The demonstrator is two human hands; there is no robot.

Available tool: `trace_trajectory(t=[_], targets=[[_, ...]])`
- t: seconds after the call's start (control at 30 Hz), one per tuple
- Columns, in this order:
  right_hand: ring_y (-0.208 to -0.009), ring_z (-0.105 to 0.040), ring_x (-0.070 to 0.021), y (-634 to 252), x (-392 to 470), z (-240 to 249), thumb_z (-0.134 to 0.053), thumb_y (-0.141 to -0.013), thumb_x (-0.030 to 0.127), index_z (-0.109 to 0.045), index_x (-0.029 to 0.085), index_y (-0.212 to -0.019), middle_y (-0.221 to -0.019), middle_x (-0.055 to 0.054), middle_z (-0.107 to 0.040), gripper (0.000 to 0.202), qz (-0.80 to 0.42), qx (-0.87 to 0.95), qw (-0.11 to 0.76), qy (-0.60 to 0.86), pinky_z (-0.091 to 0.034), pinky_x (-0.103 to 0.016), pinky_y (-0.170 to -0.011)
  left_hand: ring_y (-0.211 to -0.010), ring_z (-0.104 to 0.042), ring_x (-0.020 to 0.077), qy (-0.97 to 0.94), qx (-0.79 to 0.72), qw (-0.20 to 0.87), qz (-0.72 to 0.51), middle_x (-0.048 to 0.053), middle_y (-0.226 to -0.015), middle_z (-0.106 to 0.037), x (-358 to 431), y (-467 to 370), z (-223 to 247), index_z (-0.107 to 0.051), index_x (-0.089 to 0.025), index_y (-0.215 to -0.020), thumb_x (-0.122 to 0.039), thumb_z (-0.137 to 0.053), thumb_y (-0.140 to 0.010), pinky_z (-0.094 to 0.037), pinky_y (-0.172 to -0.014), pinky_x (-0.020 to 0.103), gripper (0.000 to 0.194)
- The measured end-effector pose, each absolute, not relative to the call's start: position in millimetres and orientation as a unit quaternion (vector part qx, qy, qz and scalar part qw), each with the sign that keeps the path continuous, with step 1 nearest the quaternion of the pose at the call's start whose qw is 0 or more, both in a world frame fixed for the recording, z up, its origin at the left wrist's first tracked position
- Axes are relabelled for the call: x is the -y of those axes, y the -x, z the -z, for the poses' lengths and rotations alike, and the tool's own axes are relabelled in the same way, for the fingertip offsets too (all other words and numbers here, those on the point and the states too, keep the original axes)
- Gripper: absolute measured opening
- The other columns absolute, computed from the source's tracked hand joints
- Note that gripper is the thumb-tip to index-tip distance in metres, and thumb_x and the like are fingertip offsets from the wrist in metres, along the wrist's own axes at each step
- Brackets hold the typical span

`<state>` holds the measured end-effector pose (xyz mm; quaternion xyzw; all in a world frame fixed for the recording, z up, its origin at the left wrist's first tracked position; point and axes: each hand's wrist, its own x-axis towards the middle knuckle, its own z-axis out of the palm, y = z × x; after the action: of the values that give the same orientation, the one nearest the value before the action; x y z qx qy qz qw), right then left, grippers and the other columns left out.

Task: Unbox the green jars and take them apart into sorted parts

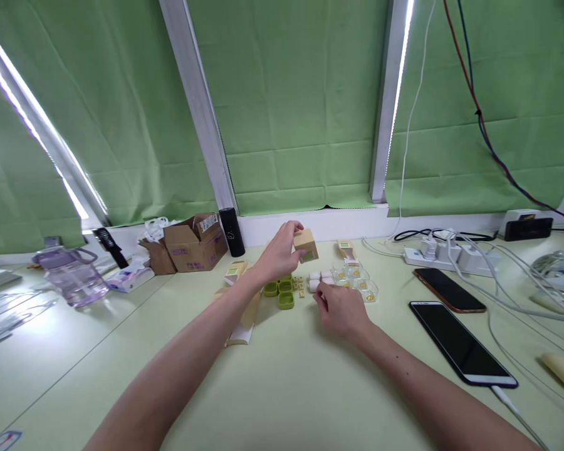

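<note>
My left hand (281, 254) is closed around a small tan cardboard box (305, 243) with a green label, held above the table. My right hand (343, 308) rests low over the table, thumb and fingers pinched; whatever may be between them is hidden. It is right beside several small white cylinders (314, 285). Left of these lie several tiny tan squares (301, 294) and several green square tubs (286, 300). Clear plastic cups with yellow centres (369, 293) stand right of the cylinders. Behind them is an open tan carton (346, 250); more tan packaging (245, 322) lies partly under my left forearm.
A purple water bottle (70, 275), a tissue pack (130, 279), a brown cardboard box (195, 247) and a black cylinder (232, 233) stand at left. On the right are two phones (463, 343), a power strip (451, 258) and loose cables. Green blinds (291, 113) hang behind.
</note>
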<state>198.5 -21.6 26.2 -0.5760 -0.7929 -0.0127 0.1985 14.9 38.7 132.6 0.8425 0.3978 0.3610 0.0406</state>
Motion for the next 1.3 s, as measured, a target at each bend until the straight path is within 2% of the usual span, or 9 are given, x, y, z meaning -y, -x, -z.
trace_trajectory(t=[0.13, 0.27, 0.47, 0.67, 0.8, 0.9, 1.0, 1.13, 1.3], targets=[[-0.077, -0.069, -0.021, -204.0, 16.3, -27.4, -0.05, -0.099, 0.027, -0.067, 0.022, -0.097, -0.089, -0.007, -0.076, 0.018, -0.012, 0.78, 0.192, 0.595, -0.029, -0.028, -0.061, -0.12, -0.059, 0.0296, -0.846, -0.41, 0.077, -0.333, 0.01, -0.13, -0.058, 32.7, -6.2, -124.9, -0.048, -0.025, -0.126, -0.021, -0.062, -0.088, -0.049, -0.1, 0.045, 0.041], [-0.076, -0.069, -0.0222, -202.2, 17.5, -22.2, -0.053, -0.094, 0.023, -0.07, 0.02, -0.088, -0.088, -0.01, -0.076, 0.018, -0.053, 0.813, 0.129, 0.565, -0.029, -0.029, -0.059, -0.119, -0.06, 0.0305, -0.852, -0.421, 0.111, -0.29, 0.01, -0.128, -0.061, 72.6, -1.5, -97.9, -0.049, -0.025, -0.127, -0.018, -0.062, -0.087, -0.05, -0.1, 0.046, 0.043], [-0.079, -0.068, -0.0253, -198.7, 16.5, -16.2, -0.055, -0.09, 0.024, -0.07, 0.019, -0.088, -0.09, -0.012, -0.075, 0.016, -0.05, 0.838, 0.105, 0.534, -0.031, -0.03, -0.062, -0.117, -0.059, 0.0309, -0.855, -0.429, 0.128, -0.262, 0.012, -0.126, -0.061, 79.0, 6.6, -57.2, -0.049, -0.023, -0.125, -0.014, -0.062, -0.083, -0.049, -0.101, 0.048, 0.045], [-0.075, -0.065, -0.0222, -200.6, 12.7, -18.9, -0.061, -0.086, 0.023, -0.068, 0.02, -0.085, -0.085, -0.009, -0.074, 0.008, -0.077, 0.853, 0.09, 0.508, -0.032, -0.029, -0.063, -0.127, -0.052, 0.0337, -0.819, -0.445, 0.19, -0.307, 0.014, -0.136, -0.055, 75.8, 17.2, -45.1, -0.046, -0.024, -0.133, -0.021, -0.066, -0.083, -0.045, -0.107, 0.052, 0.054], [-0.075, -0.061, -0.0183, -210.3, 16.2, -21.2, -0.061, -0.082, 0.017, -0.065, 0.021, -0.083, -0.082, -0.004, -0.072, 0.005, -0.137, 0.858, 0.136, 0.477, -0.033, -0.027, -0.065, -0.124, -0.055, 0.0283, -0.797, -0.402, 0.234, -0.386, 0.011, -0.134, -0.056, 70.9, 25.2, -45.4, -0.049, -0.025, -0.131, -0.016, -0.056, -0.084, -0.042, -0.11, 0.049, 0.049], [-0.071, -0.056, -0.0157, -219.4, 20.1, -21.7, -0.063, -0.078, 0.015, -0.062, 0.02, -0.079, -0.078, -0.001, -0.069, 0.006, -0.207, 0.853, 0.171, 0.448, -0.033, -0.026, -0.063, -0.119, -0.058, 0.026, -0.768, -0.399, 0.257, -0.43, 0.009, -0.126, -0.059, 66.0, 28.0, -42.1, -0.052, -0.024, -0.126, -0.009, -0.052, -0.078, -0.041, -0.11, 0.049, 0.05], [-0.068, -0.052, -0.0142, -224.9, 22.2, -20.3, -0.068, -0.076, 0.02, -0.058, 0.021, -0.077, -0.076, 0.001, -0.064, 0.01, -0.255, 0.85, 0.188, 0.42, -0.032, -0.025, -0.06, -0.116, -0.059, 0.0248, -0.752, -0.415, 0.259, -0.443, 0.008, -0.121, -0.061, 62.8, 27.1, -36.4, -0.054, -0.023, -0.121, -0.004, -0.05, -0.072, -0.043, -0.107, 0.047, 0.053], [-0.067, -0.047, -0.0136, -224.3, 24.6, -17.5, -0.072, -0.076, 0.031, -0.052, 0.022, -0.079, -0.074, 0.003, -0.058, 0.022, -0.262, 0.843, 0.226, 0.411, -0.03, -0.025, -0.059, -0.112, -0.06, 0.0229, -0.757, -0.422, 0.247, -0.432, 0.008, -0.121, -0.059, 61.8, 23.8, -30.9, -0.053, -0.023, -0.119, -0.003, -0.05, -0.072, -0.047, -0.103, 0.045, 0.051], [-0.066, -0.045, -0.0132, -217.4, 32.8, -18.2, -0.07, -0.077, 0.031, -0.046, 0.023, -0.082, -0.074, 0.004, -0.056, 0.026, -0.258, 0.848, 0.242, 0.394, -0.029, -0.025, -0.059, -0.11, -0.061, 0.0224, -0.763, -0.43, 0.235, -0.422, 0.009, -0.124, -0.058, 63.8, 21.1, -29.9, -0.052, -0.023, -0.119, -0.004, -0.05, -0.076, -0.049, -0.102, 0.045, 0.048]])
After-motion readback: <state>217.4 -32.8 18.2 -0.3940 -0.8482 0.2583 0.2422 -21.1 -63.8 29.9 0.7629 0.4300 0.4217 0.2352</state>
